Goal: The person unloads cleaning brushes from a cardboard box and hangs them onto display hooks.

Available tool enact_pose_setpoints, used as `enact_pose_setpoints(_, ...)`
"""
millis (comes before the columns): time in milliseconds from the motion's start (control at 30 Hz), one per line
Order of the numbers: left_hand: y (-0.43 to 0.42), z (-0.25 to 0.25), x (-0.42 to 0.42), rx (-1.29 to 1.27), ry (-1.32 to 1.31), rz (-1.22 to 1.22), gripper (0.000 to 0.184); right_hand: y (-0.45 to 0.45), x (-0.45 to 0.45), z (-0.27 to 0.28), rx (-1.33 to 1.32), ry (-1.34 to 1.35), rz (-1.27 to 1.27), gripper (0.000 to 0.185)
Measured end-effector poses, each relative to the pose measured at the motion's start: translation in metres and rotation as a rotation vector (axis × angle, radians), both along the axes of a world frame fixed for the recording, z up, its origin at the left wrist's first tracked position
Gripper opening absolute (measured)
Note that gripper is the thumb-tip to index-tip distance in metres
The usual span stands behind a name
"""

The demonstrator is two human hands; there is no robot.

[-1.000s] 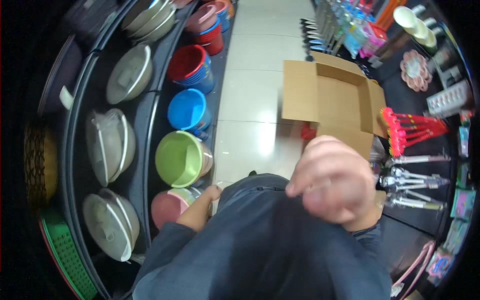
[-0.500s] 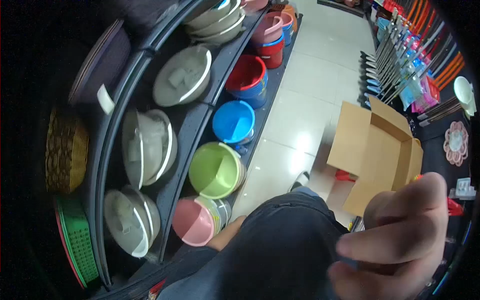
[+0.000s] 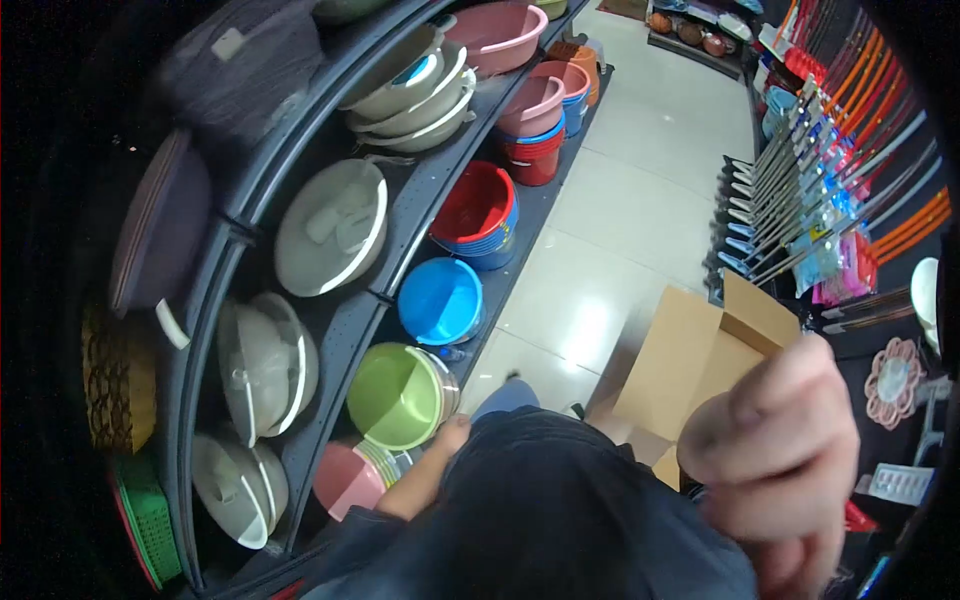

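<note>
My right hand is large and close to the camera at the lower right, its fingers curled in with nothing visible between them. Behind it stands an open cardboard box, partly covered by the hand. My left hand hangs low beside my dark clothing, near a green bucket on the bottom shelf; its fingers are too small and hidden to read. A pink basin sits below the green bucket, close to my left forearm.
Left shelves hold grey basins, a blue bucket, red buckets and a wicker basket. A tiled aisle runs ahead. Long-handled tools and a pink flower-shaped item line the right side.
The view has swung, so the shelves look tilted and more of the aisle's far end shows. My right hand moved rightward in view, then slightly back left, and now covers part of the box.
</note>
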State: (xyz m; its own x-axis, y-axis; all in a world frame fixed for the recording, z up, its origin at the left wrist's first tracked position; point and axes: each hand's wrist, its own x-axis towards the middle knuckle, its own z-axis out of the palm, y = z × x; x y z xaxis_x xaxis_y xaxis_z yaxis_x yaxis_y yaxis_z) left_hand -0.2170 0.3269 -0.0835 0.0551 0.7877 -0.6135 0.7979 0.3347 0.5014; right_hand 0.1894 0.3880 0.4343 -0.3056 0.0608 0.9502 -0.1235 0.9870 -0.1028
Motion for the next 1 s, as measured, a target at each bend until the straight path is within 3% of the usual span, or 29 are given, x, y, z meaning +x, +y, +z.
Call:
enact_pose_setpoints(67,0.018,0.022,0.004,-0.04,-0.028,-0.005,0.04,0.03,0.0,-0.011,-0.059,-0.117,-0.019,0.013)
enact_pose_setpoints(133,0.03,-0.012,-0.016,-0.164,0.047,-0.024,0.037,0.062,0.009,-0.006,-0.043,-0.26,-0.034,0.015)
enact_pose_setpoints(167,0.04,-0.011,-0.023,-0.297,-0.075,-0.06,0.035,0.08,0.013,-0.006,0.052,-0.258,-0.019,0.015)
enact_pose_setpoints(267,0.09,-0.022,-0.027,-0.306,-0.107,-0.073,0.035,0.119,0.013,-0.003,0.262,-0.291,0.0,0.015)
enact_pose_setpoints(333,0.124,-0.033,-0.016,-0.322,-0.152,-0.083,0.035,0.127,0.003,-0.001,-0.135,-0.187,-0.138,0.017)
enact_pose_setpoints(400,0.149,-0.042,-0.012,-0.35,-0.189,-0.08,0.035,0.153,-0.001,0.006,-0.147,-0.234,-0.143,0.018)
enact_pose_setpoints(467,0.184,-0.046,-0.014,-0.358,-0.216,-0.071,0.035,0.172,-0.011,0.011,-0.203,-0.172,-0.309,0.018)
enact_pose_setpoints(600,0.218,-0.042,-0.026,-0.421,-0.247,-0.045,0.035,0.24,-0.002,0.004,-0.104,-0.16,-0.225,0.023)
enact_pose_setpoints(667,0.233,-0.036,-0.027,-0.456,-0.264,-0.03,0.036,0.266,0.01,-0.033,-0.231,-0.046,-0.25,0.017)
enact_pose_setpoints(700,0.245,-0.038,-0.022,-0.466,-0.277,-0.022,0.036,0.292,0.007,-0.048,-0.11,0.046,-0.269,0.022)
enact_pose_setpoints(733,0.257,-0.041,-0.015,-0.474,-0.293,-0.012,0.036,0.295,0.03,-0.06,-0.48,-0.211,-0.438,0.026)
enact_pose_setpoints(767,0.266,-0.043,-0.008,-0.486,-0.309,0.0,0.036,0.313,0.036,-0.104,-0.423,-0.113,-0.518,0.026)
enact_pose_setpoints(867,0.294,-0.049,0.019,-0.525,-0.347,0.024,0.036,0.324,0.059,-0.212,-1.202,-0.182,-0.811,0.03)
enact_pose_setpoints(933,0.321,-0.053,0.043,-0.54,-0.368,0.034,0.036,0.312,0.089,-0.284,-1.572,-0.319,-0.931,0.028)
enact_pose_setpoints(1000,0.357,-0.053,0.073,-0.54,-0.39,0.048,0.036,0.274,0.127,-0.386,-1.664,-0.271,-1.04,0.027)
